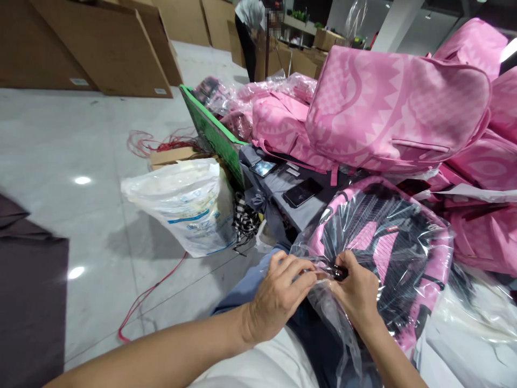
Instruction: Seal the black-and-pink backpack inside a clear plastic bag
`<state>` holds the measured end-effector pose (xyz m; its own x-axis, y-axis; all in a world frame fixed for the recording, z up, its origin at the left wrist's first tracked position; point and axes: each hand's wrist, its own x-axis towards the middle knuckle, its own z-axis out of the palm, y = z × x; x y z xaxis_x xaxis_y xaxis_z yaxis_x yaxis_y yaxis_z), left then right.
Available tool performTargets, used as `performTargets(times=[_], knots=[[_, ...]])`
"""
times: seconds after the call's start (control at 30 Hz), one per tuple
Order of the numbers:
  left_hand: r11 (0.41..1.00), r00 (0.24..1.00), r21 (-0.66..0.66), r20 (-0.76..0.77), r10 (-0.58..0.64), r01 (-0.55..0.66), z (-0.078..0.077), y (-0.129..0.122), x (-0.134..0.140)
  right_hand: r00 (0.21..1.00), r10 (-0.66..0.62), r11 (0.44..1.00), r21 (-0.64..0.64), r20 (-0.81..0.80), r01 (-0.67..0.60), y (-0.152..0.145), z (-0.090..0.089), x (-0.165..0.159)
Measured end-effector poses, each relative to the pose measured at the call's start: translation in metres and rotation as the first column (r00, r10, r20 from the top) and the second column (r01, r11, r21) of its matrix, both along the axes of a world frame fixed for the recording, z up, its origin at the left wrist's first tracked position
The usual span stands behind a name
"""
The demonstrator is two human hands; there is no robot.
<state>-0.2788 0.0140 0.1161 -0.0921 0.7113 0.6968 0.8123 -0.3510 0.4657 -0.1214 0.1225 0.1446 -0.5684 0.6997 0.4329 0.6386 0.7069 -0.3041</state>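
Note:
A pink and black backpack [388,248] lies in front of me inside a clear plastic bag [420,215], its mesh back and straps facing up. My left hand [285,285] is closed on the gathered plastic at the bag's near left side, with its fingers bent. Right beside it, my right hand [357,288] pinches the same bunched plastic. A small dark piece [339,273] shows at the right fingertips; I cannot make out what it is. Loose plastic hangs down between the two wrists.
Pink patterned backpacks [396,108] are piled behind and to the right. Two phones [302,192] lie on a grey cloth-covered surface [278,207]. A full white sack [194,210] and red straps [149,293] are on the floor left. Cardboard sheets [109,48] and a person [250,27] are farther back.

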Motion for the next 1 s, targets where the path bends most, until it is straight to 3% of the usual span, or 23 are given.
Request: performTargets(times=[0.23,0.47,0.57,0.7,0.83,0.93,1.0], knots=[[0.998,0.999,0.062,-0.021,-0.024,0.025,-0.004,0.003,-0.001,0.999,0.011,0.981,0.195,0.032,-0.018,-0.001,-0.006,0.001],[0.977,0.972,-0.023,0.112,-0.208,0.211,-0.006,-0.008,0.0,0.995,-0.028,0.947,0.322,0.091,-0.002,-0.002,-0.006,-0.003],[0.957,0.947,-0.186,0.273,-0.167,0.222,-0.005,-0.007,-0.002,0.998,-0.031,0.961,0.277,0.047,0.017,-0.002,-0.005,-0.004],[0.862,0.877,-0.413,0.476,-0.07,0.293,-0.009,0.005,0.004,1.0,0.001,0.984,0.179,-0.003,-0.001,-0.002,-0.006,-0.001],[0.836,0.762,-0.394,0.646,-0.044,0.382,-0.016,0.015,0.015,0.999,-0.042,0.99,0.137,0.031,0.037,-0.004,-0.011,0.0],[0.854,0.753,-0.357,0.655,-0.06,0.379,-0.018,0.014,0.017,0.996,-0.077,0.995,0.069,0.046,0.073,-0.003,-0.009,-0.004],[0.867,0.757,-0.354,0.653,-0.038,0.35,-0.017,0.012,0.015,0.996,-0.07,0.994,-0.082,0.05,0.073,-0.002,0.002,-0.001]])
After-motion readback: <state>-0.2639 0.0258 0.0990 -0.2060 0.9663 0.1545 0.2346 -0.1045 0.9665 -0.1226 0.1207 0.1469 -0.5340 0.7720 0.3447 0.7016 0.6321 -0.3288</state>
